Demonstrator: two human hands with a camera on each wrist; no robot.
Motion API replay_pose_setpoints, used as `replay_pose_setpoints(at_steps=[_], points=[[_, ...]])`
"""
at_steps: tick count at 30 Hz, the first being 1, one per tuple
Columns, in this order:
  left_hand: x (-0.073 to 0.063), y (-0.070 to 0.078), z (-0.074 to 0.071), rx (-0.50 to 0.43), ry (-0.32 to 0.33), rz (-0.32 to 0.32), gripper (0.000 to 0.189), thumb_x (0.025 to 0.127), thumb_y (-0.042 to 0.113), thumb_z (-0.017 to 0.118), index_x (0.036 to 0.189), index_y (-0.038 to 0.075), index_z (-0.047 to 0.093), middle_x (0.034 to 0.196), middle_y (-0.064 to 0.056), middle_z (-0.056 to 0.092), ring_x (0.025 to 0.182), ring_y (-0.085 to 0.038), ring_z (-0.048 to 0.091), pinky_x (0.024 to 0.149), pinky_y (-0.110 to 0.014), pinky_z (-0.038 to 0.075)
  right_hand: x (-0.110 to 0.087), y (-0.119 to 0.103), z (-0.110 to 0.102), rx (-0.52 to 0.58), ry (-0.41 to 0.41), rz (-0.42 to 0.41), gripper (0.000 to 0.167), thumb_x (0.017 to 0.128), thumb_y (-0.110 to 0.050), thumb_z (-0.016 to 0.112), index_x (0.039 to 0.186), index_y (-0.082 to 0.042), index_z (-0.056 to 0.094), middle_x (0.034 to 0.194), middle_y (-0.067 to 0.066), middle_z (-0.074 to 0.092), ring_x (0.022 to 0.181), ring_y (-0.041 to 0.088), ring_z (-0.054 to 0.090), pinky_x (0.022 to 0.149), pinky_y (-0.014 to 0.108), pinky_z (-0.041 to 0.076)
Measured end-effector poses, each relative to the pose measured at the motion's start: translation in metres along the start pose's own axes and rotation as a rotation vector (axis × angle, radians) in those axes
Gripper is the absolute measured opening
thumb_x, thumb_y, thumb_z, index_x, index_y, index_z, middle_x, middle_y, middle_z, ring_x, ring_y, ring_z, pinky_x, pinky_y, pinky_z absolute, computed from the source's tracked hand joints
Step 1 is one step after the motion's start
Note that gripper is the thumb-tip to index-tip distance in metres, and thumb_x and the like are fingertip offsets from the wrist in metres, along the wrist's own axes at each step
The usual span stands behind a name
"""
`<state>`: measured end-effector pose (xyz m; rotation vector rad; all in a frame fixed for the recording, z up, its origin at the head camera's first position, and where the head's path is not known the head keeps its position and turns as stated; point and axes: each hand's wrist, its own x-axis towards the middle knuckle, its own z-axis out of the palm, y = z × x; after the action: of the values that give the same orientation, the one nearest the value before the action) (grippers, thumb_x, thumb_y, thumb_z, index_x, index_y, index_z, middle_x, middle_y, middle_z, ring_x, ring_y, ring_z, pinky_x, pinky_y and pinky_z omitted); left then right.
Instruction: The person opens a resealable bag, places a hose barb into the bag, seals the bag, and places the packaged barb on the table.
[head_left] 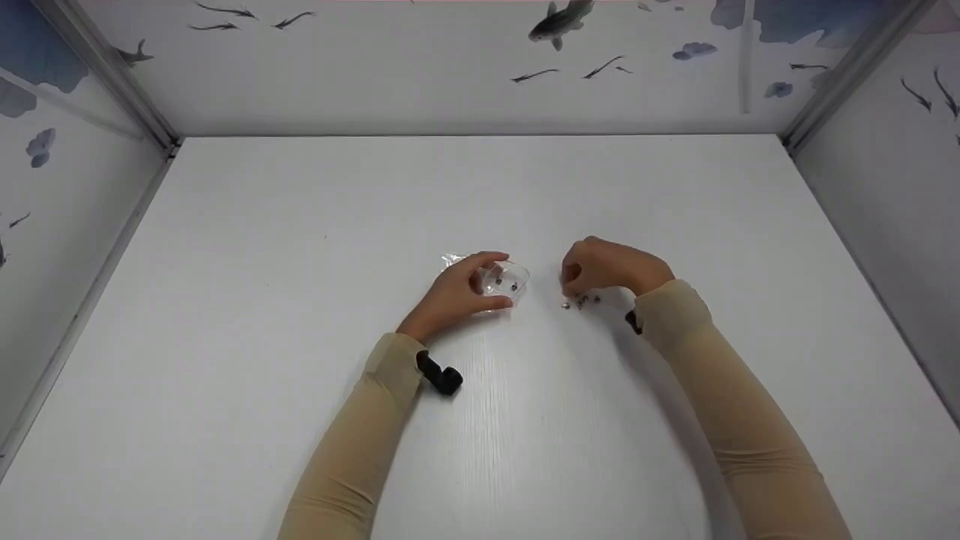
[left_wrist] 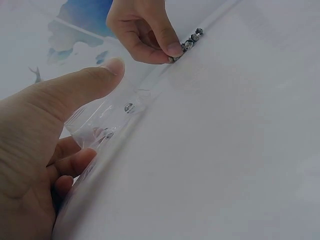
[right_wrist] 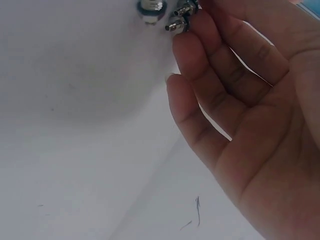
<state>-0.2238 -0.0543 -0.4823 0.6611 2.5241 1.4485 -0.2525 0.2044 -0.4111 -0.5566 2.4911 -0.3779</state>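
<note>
My left hand (head_left: pixel 457 295) grips a clear plastic bag (head_left: pixel 519 274) between thumb and fingers. Two small metal pieces (head_left: pixel 514 286) show through its clear wall. To the right, my right hand (head_left: pixel 606 266) reaches down to several small silver metal pieces (head_left: pixel 596 299) on the table. In the left wrist view, the right thumb and forefinger (left_wrist: pixel 173 49) pinch one piece at the end of a row of metal pieces (left_wrist: pixel 195 37). From the right wrist, pieces with narrow pin-like tips (right_wrist: pixel 175 25) appear beside the fingertips; their exact kind is unclear.
The white table (head_left: pixel 285 225) extends around both hands. White panels with painted fish (head_left: pixel 559 24) rise at the back and both sides. A black wrist camera (head_left: pixel 442 377) sticks out from the left sleeve.
</note>
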Motion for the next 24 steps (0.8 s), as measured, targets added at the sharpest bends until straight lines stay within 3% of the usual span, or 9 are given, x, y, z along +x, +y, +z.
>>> replay_pose_setpoints(at_steps=[16,24], points=[[-0.0003,-0.0004,0.0004,-0.011,0.000,-0.006,0.070,0.073,0.037,0.083,0.135,0.023,0.054,0.116,0.002,0.059,0.088,-0.013,0.047,0.078,-0.028,0.040,0.0037,0.0099,0.0026,0.068,0.046,-0.069,0.007,0.088,-0.016,0.067,0.090,-0.017,0.074,0.091,0.000,0.069,0.078,0.016,0.059,0.075,0.032,0.050],[-0.0009,0.0000,0.0001,-0.018,0.002,-0.008,0.069,0.074,0.037,0.083,0.135,0.024,0.054,0.110,0.002,0.058,0.079,-0.013,0.045,0.071,-0.026,0.039,0.0023,0.0066,-0.0009,0.106,0.074,-0.096,0.009,0.087,-0.012,0.068,0.093,-0.015,0.074,0.094,0.001,0.070,0.081,0.015,0.061,0.079,0.033,0.051]])
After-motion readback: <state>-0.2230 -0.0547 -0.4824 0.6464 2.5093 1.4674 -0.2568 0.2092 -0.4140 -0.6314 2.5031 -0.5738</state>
